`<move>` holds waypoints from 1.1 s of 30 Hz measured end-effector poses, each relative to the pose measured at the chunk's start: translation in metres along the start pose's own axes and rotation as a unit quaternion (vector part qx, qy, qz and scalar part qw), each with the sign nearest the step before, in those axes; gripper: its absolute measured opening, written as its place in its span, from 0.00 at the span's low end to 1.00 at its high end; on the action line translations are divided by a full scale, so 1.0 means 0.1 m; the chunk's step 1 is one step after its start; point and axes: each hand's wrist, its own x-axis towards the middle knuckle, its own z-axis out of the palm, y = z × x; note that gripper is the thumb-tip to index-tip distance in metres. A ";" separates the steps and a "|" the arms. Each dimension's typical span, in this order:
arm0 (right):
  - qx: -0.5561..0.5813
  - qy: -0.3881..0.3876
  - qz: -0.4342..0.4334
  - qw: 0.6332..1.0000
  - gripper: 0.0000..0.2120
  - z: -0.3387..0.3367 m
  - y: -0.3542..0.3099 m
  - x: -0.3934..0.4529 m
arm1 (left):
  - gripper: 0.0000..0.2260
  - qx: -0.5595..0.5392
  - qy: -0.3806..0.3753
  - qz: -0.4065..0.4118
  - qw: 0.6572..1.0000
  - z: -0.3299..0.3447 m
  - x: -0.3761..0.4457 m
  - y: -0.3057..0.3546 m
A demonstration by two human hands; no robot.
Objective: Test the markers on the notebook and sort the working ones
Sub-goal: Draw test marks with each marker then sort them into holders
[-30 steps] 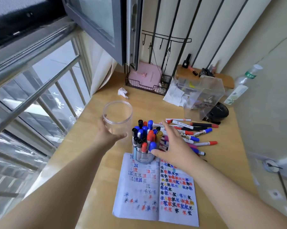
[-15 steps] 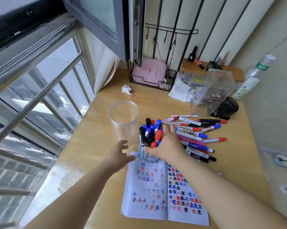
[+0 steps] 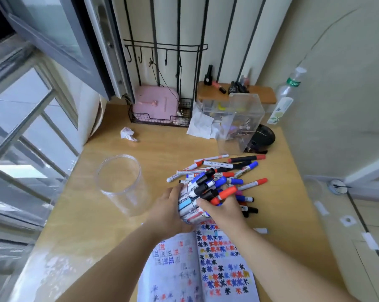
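The head view looks down on a wooden desk [image 3: 110, 214]. Both hands hold one fat bunch of markers [image 3: 202, 194] just past the top of the open notebook [image 3: 206, 262]. The left hand [image 3: 170, 211] curls round the bunch from the left side. The right hand [image 3: 222, 209] wraps its fingers over the bunch from the right. If a cup is around the bunch, I cannot tell, because the hands hide it.

The bunch is tipped over. Its caps point away and to the right, toward the loose markers [image 3: 234, 168] lying on the desk. The bottom ends point back at the person. So the long way of the bunch runs from near-left to far-right. The loose pile lies touching or just beyond the caps. I think the next move is to tip or lay the bunch out there, and markers could roll off to the side.

The empty clear cup [image 3: 121, 182] stands to the left, nearest the left hand, just beside it.

One marker in the bunch has a word that looks like "WHITEBOARD". The notebook pages hold many little star marks in black, red and blue. The other writing is too small to read.
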 end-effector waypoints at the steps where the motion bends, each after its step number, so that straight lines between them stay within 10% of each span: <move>1: 0.014 0.016 0.023 1.000 0.11 -0.01 -0.01 0.02 | 0.54 0.033 0.000 0.001 0.999 -0.03 0.01 0.04; 8: 0.075 0.088 0.206 0.972 0.34 0.01 -0.01 0.30 | 0.50 0.186 -0.001 -0.034 0.982 -0.35 0.05 0.29; 16: 0.073 0.060 0.252 0.963 0.16 -0.11 0.08 0.57 | 0.47 0.206 -0.027 -0.081 0.975 -0.48 -0.01 0.37; 24: 0.198 0.202 0.308 0.908 0.17 -0.75 0.19 1.08 | 0.47 0.231 -0.032 -0.105 0.967 -0.51 0.04 0.34; 30: 0.215 0.066 0.371 0.901 0.13 -0.72 0.29 0.94 | 0.48 0.218 -0.048 -0.110 0.969 -0.47 0.07 0.35; 33: 0.037 0.003 0.354 0.935 0.18 -0.62 0.30 0.91 | 0.47 0.228 -0.048 -0.109 0.966 -0.50 0.07 0.37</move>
